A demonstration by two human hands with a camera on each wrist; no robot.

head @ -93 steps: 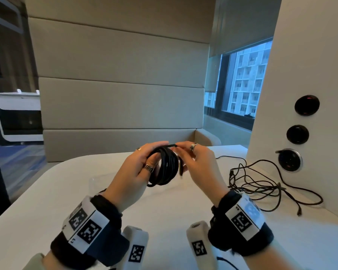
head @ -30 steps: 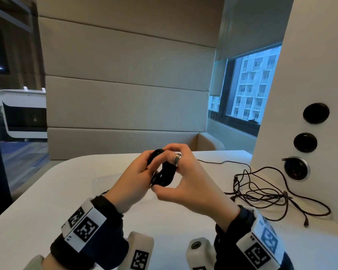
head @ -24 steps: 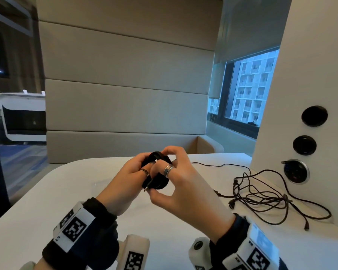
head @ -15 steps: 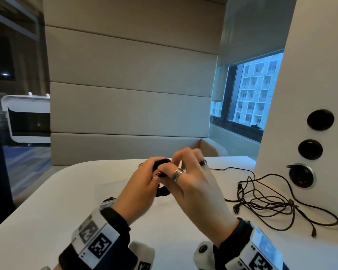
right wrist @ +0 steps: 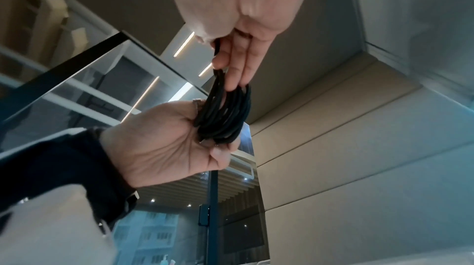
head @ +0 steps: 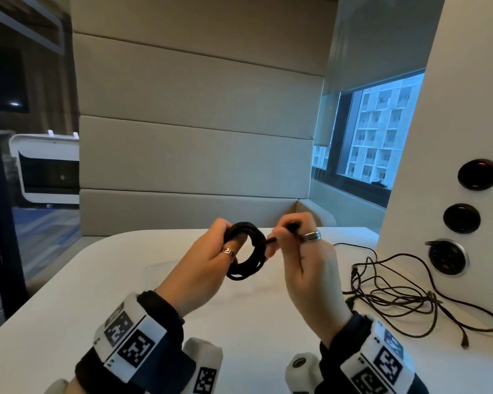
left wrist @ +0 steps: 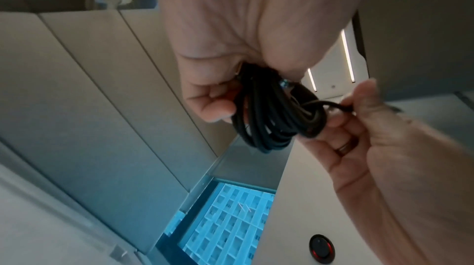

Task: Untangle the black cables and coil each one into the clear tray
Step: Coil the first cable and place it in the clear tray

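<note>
Left hand (head: 202, 268) gripping coiled black cable (head: 246, 253), fingers curling through loop, holding it up above white table (head: 54, 322). Right hand (head: 305, 260) pinching cable's loose end (head: 271, 239) beside coil. Clear tray (head: 165, 273) sitting under hands. Tangled black cables (head: 404, 297) lying over at right by wall sockets (head: 447, 257).

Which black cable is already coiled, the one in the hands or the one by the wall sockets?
The cable in the hands: it forms a tight ring. The cable by the sockets sprawls in loose tangled loops on the table.

I hold the coil (head: 246, 251) above the worktop (head: 69, 322), tray (head: 154, 275) behind it; the tangle (head: 404, 297) lies right, before the sockets (head: 447, 257).
</note>
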